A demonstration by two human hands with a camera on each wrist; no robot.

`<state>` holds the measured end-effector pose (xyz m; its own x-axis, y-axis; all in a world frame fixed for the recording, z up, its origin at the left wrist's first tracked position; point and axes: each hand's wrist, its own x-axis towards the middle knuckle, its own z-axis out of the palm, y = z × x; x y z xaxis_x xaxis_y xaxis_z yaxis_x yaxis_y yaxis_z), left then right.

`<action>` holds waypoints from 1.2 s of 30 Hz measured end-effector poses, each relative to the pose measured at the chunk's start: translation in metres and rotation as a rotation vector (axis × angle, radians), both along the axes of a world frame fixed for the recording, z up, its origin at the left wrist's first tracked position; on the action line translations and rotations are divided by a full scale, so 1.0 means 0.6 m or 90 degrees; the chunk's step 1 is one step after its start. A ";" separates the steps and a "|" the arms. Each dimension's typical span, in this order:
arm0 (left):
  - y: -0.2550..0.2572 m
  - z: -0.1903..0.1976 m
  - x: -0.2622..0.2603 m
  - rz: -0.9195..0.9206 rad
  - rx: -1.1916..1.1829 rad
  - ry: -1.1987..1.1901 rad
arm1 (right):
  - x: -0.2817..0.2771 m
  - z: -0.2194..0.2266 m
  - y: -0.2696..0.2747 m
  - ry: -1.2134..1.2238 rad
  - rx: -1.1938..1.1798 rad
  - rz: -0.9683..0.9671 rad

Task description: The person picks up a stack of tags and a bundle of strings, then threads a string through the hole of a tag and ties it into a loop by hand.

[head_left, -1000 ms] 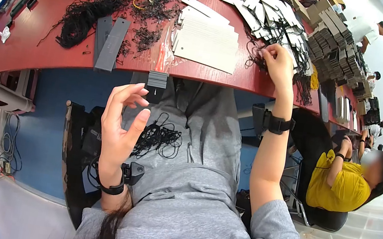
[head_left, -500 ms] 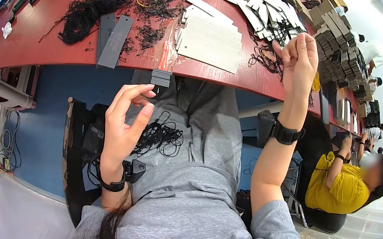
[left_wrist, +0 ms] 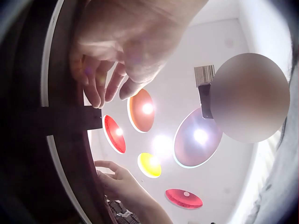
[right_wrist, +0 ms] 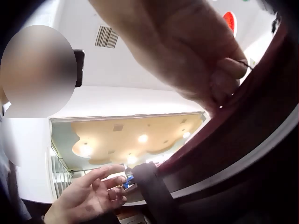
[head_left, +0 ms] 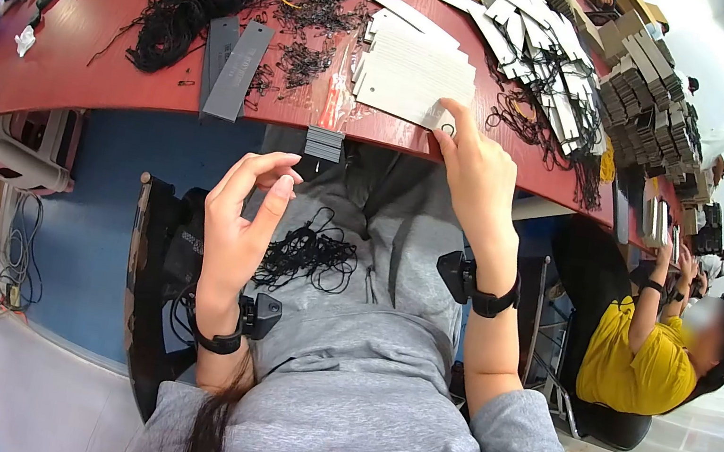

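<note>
White card stack (head_left: 413, 79): lies on the red tabletop (head_left: 33, 75), near its front edge; reference for every position below.
Right hand (head_left: 481, 174): over the near right corner of the white card stack, thumb and fingers bent in a pinch; contact with the cards cannot be told.
Black loop (head_left: 447, 129): at the right fingertips, against that same corner; it appears grasped, firmness unclear.
Left hand (head_left: 244, 216): nearer the wearer than the white card stack and to its left; fingers loosely curved, thumb apart, grasping nothing visible.
Dark strip block (head_left: 324, 145): at the table edge, left of and nearer than the white card stack, just beyond the left fingertips; touch cannot be confirmed.
Cord heap (head_left: 534, 111): right of the white card stack, tangled with white strips (head_left: 516, 22).
Handling, right: pinch one side of the black loop only, leaving the rest free; lift clear of the white card stack so that no card shifts.
Handling, left: steady the dark strip block lightly; a knock could probably dislodge it.
Caution: thin cord likely snags; check that a single loop is held.
</note>
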<state>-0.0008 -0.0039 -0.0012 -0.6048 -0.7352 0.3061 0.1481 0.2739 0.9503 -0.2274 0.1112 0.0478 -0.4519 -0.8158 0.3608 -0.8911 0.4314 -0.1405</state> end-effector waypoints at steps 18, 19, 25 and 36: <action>0.011 0.008 -0.007 0.016 -0.011 -0.043 | 0.004 -0.006 0.004 0.167 -0.139 0.058; 0.011 0.008 -0.007 0.018 -0.011 -0.045 | 0.002 -0.004 0.007 0.141 -0.145 0.064; 0.002 -0.001 -0.008 0.051 -0.072 -0.014 | 0.030 0.054 0.046 -0.265 -0.178 0.076; -0.002 -0.013 -0.013 0.004 0.030 -0.028 | 0.055 -0.020 0.024 -0.483 -0.035 0.156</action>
<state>-0.0083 -0.0051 -0.0087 -0.6121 -0.7524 0.2434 0.1036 0.2288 0.9679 -0.1943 0.1256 0.0358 -0.4004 -0.9137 0.0690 -0.6120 0.2106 -0.7623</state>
